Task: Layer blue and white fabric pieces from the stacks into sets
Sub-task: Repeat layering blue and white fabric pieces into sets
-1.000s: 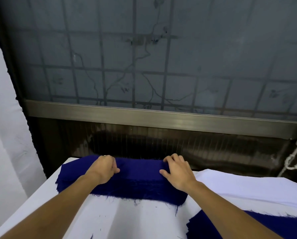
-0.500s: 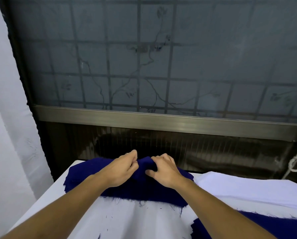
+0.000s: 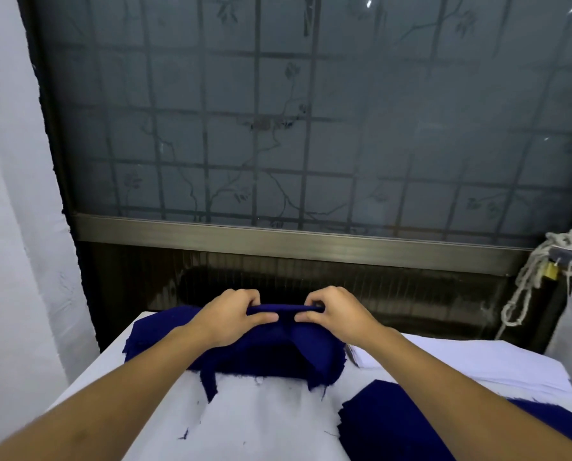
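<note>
A stack of dark blue fabric (image 3: 164, 341) lies at the far end of the white table (image 3: 264, 424). My left hand (image 3: 231, 319) and my right hand (image 3: 336, 316) both pinch the far edge of the top blue piece (image 3: 284, 309) and hold it lifted above the stack, its near corners drooping. A white fabric stack (image 3: 444, 361) lies to the right. Another blue set (image 3: 394, 424) sits at the near right.
A frosted, gridded window (image 3: 311, 128) with a metal sill rises just behind the table. A white curtain (image 3: 15, 227) hangs on the left. Knotted white rope with a padlock (image 3: 544, 271) hangs at the right. Loose blue threads dot the table.
My hands went from resting apart on the blue stack to meeting at its middle, and now they lift the top blue piece by its far edge.
</note>
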